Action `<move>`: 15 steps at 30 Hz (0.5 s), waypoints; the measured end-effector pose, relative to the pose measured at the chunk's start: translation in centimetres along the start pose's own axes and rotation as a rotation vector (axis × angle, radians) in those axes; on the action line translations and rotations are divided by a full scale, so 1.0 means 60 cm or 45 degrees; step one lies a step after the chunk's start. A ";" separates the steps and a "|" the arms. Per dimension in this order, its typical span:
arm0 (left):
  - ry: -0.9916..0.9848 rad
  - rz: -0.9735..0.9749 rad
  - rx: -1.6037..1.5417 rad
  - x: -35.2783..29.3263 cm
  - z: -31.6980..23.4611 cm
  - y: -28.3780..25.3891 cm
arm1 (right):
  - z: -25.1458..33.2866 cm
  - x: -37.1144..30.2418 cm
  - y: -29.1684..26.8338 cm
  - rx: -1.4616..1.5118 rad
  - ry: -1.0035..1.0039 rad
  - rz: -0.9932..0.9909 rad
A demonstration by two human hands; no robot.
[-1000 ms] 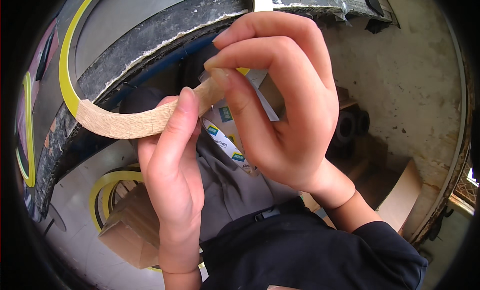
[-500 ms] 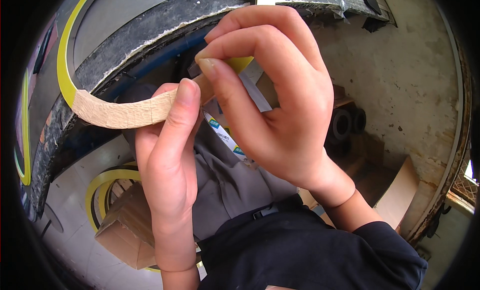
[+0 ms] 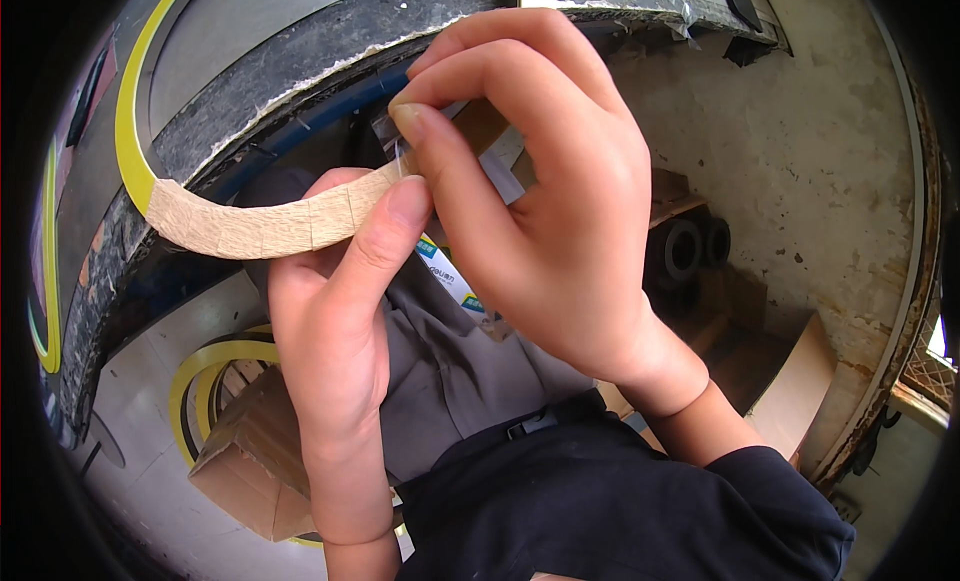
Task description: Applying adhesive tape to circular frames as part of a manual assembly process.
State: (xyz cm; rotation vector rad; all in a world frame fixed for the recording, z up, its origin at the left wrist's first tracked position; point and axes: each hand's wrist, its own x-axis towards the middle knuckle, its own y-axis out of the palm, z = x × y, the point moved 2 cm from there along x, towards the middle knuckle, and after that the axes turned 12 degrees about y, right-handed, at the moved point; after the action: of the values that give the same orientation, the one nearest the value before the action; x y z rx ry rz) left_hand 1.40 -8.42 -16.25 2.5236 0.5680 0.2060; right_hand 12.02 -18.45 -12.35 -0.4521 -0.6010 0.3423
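Note:
A curved yellow hoop [image 3: 127, 131] comes down from the upper left, with part of its length covered in wrinkled tan tape [image 3: 240, 231] that shows overlapping seams. My left hand [image 3: 335, 311] grips this taped part, thumb on top and fingers underneath. Just above that thumb, my right hand [image 3: 560, 201] pinches with thumb and forefinger, its other fingers curled. A thin glossy strip of tape [image 3: 402, 159] runs from the pinch to the tan covering. The right fingers hide much of the hoop beyond it.
A worn dark bench edge [image 3: 330, 76] arcs across the top. More yellow hoops [image 3: 205, 366] lie by a cardboard box [image 3: 255, 451] at lower left. Black rings [image 3: 684, 249] and an open carton [image 3: 795, 386] are at right, beside a stained wall [image 3: 800, 161].
My left thumb has slid right and up along the taped part, uncovering more tan surface. My right hand has shifted slightly left, and the yellow piece behind its fingers no longer shows.

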 end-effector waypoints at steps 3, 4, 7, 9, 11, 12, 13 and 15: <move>-0.035 -0.050 0.024 0.002 -0.003 0.008 | 0.004 0.006 -0.004 -0.043 0.063 0.071; -0.036 -0.158 -0.038 0.004 -0.006 0.016 | 0.004 0.007 -0.004 -0.024 0.100 0.105; -0.033 -0.271 -0.077 0.006 -0.007 0.024 | 0.033 0.013 -0.009 -0.176 0.081 0.073; -0.026 -0.273 -0.051 0.005 -0.008 0.030 | 0.030 0.013 -0.007 -0.345 0.022 0.002; -0.017 -0.341 -0.005 0.001 -0.010 0.035 | 0.009 0.019 0.005 -0.288 -0.103 -0.057; -0.018 -0.343 -0.003 0.000 -0.010 0.036 | 0.020 0.019 0.000 -0.286 -0.101 -0.056; -0.015 -0.366 0.015 -0.001 -0.009 0.036 | 0.040 0.017 -0.009 -0.363 -0.023 0.005; -0.005 -0.387 0.039 -0.003 -0.011 0.037 | 0.055 0.019 -0.015 -0.434 0.052 0.060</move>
State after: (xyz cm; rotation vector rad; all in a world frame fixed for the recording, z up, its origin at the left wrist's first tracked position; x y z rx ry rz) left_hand 1.89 -9.88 -14.49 2.4262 0.9476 0.0797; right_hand 11.07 -17.68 -8.95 -0.7997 -0.6118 0.2753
